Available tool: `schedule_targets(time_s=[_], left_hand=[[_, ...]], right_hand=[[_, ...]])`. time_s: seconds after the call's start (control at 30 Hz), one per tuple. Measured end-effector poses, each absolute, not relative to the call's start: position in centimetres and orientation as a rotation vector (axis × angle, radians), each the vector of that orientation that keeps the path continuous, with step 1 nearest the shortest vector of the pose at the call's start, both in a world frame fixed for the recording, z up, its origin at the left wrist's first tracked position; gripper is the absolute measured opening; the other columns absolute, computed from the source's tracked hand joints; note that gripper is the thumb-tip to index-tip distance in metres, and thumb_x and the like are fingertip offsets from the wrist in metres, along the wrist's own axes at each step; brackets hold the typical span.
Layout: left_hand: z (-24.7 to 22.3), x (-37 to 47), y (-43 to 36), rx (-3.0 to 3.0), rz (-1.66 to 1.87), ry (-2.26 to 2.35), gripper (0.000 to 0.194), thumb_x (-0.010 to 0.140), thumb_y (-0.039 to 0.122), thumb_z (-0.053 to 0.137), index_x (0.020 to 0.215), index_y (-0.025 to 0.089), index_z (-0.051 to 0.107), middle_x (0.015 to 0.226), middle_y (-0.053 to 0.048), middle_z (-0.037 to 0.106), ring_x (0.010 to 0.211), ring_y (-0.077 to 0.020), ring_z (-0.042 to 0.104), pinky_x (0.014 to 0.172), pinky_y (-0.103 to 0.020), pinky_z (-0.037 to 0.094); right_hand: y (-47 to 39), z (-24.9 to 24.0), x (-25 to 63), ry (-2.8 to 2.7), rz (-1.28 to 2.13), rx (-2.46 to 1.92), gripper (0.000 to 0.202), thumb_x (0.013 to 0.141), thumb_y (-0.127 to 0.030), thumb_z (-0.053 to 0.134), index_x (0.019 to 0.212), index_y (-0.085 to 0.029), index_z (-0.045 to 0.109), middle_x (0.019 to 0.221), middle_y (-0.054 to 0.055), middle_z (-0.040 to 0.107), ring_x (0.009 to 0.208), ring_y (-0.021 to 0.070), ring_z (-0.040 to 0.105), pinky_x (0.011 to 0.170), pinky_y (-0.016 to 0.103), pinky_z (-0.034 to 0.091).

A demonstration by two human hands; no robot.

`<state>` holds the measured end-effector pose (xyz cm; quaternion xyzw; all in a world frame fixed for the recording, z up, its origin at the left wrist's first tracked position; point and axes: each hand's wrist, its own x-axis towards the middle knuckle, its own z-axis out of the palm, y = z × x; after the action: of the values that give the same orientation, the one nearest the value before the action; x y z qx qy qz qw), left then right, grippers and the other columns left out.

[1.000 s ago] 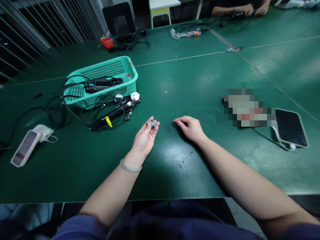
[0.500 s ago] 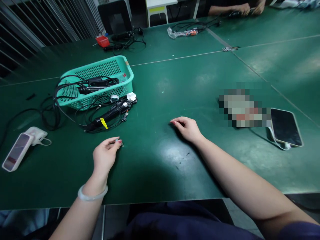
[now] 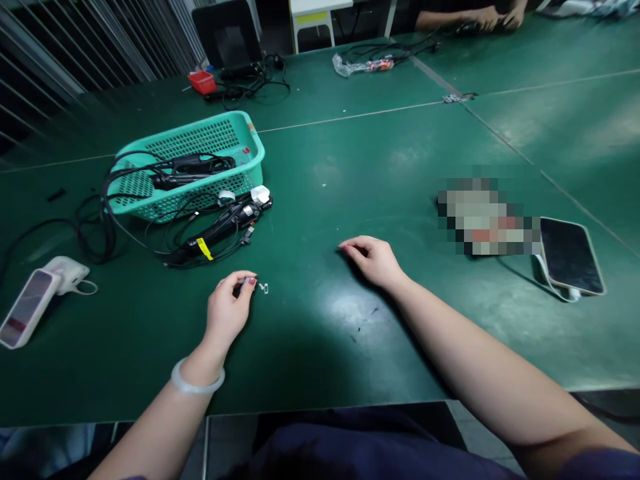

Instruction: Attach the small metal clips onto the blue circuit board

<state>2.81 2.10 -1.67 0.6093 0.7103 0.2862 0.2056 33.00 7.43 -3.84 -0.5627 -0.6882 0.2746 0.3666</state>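
Observation:
My left hand point(image 3: 230, 307) is closed in a pinch at the lower left of centre, a bangle on its wrist. Between its thumb and fingers is a small pale piece, mostly hidden, and a tiny shiny metal piece point(image 3: 265, 289) shows just beyond the fingertips. My right hand point(image 3: 375, 260) rests on the green table point(image 3: 310, 360) right of centre, thumb and fingers pressed together; what they hold, if anything, is too small to make out. Beyond my left hand lies a black corded tool point(image 3: 220, 230) with a yellow tag.
A teal basket point(image 3: 255, 160) with black corded tools stands at the left. Phones lie at the far left point(image 3: 30, 307) and right point(image 3: 571, 255), beside a blurred-out object point(image 3: 480, 217). Farther back are a red box point(image 3: 203, 82), cables, and another person's hands point(image 3: 495, 19).
My left hand has moved right, toward my right hand, and the tiny shiny piece beyond its fingertips shows more clearly. My right hand has barely moved.

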Motion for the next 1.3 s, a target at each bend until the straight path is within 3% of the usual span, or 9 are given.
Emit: schedule_targets(time_s=[0.27,0.43,0.53,0.7,0.93,1.1,1.2,1.3], left_hand=[[-3.3,11.2,4.9,1.467,1.048,1.463,0.017,0.084,0.033,0.057,0.093,0.02,0.062,0.091,-0.005,0.069,0.088,-0.0157,0.063,0.086,-0.031,0.045],[-2.8,16.1,6.4,0.996,1.155,0.989,0.012,0.083,0.029,0.061,0.088,0.019,0.059,0.081,-0.001,0.065,0.086,-0.0114,0.062,0.091,-0.028,0.043],[-2.5,16.2,6.6,0.707,1.213,0.785,0.01,0.084,0.028,0.061,0.088,0.019,0.058,0.078,0.002,0.063,0.086,-0.0092,0.061,0.096,-0.028,0.041],[-2.1,14.9,6.6,0.523,1.235,0.696,0.008,0.084,0.025,0.061,0.088,0.019,0.058,0.08,0.002,0.064,0.084,-0.0091,0.062,0.096,-0.031,0.041],[-2.1,14.6,7.4,0.522,1.245,0.744,0.008,0.081,0.019,0.064,0.087,0.02,0.059,0.09,0.002,0.067,0.079,-0.0066,0.059,0.078,-0.022,0.04],[-2.1,14.5,7.6,0.507,1.244,0.752,0.007,0.081,0.017,0.064,0.086,0.019,0.059,0.09,0.001,0.068,0.077,-0.0064,0.059,0.077,-0.022,0.04],[-2.2,14.6,7.7,0.499,1.259,0.753,0.009,0.08,0.014,0.064,0.086,0.019,0.06,0.091,0.001,0.069,0.077,-0.0063,0.06,0.078,-0.022,0.041],[-2.5,14.6,7.8,0.505,1.273,0.783,0.01,0.079,0.012,0.064,0.086,0.018,0.061,0.092,0.0,0.069,0.078,-0.0064,0.061,0.08,-0.023,0.042]], right_hand=[[7.1,-4.1,33.2,-1.772,0.732,-1.407,0.021,0.087,-0.028,0.053,0.089,-0.021,0.073,0.092,0.005,0.074,0.087,0.0188,0.066,0.082,0.034,0.05],[6.8,-3.5,33.4,-1.935,0.745,-1.344,0.018,0.085,-0.027,0.058,0.095,-0.02,0.071,0.086,0.005,0.069,0.077,0.0171,0.062,0.074,0.033,0.05],[6.2,-3.0,33.4,-2.026,0.747,-1.33,0.027,0.08,-0.03,0.067,0.104,-0.018,0.068,0.09,0.006,0.066,0.071,0.0159,0.058,0.069,0.032,0.051],[5.3,-2.6,32.0,-2.21,0.575,-1.335,0.055,0.07,-0.041,0.077,0.117,-0.018,0.061,0.112,0.011,0.063,0.099,0.025,0.059,0.089,0.042,0.05],[5.5,-3.3,30.4,-2.316,0.459,-1.331,0.032,0.083,-0.038,0.064,0.108,-0.018,0.067,0.104,0.01,0.065,0.096,0.0245,0.059,0.088,0.041,0.051],[5.5,-3.3,30.5,-2.273,0.455,-1.317,0.024,0.089,-0.021,0.053,0.108,-0.02,0.069,0.103,0.009,0.066,0.095,0.0219,0.059,0.087,0.038,0.05],[5.5,-3.2,30.1,-2.308,0.397,-1.249,0.025,0.088,-0.028,0.057,0.11,-0.021,0.069,0.104,0.009,0.065,0.092,0.022,0.057,0.085,0.038,0.05],[5.7,-3.5,29.6,-2.356,0.372,-1.227,0.018,0.088,-0.027,0.057,0.096,-0.02,0.072,0.096,0.008,0.068,0.085,0.0214,0.055,0.079,0.037,0.05]])
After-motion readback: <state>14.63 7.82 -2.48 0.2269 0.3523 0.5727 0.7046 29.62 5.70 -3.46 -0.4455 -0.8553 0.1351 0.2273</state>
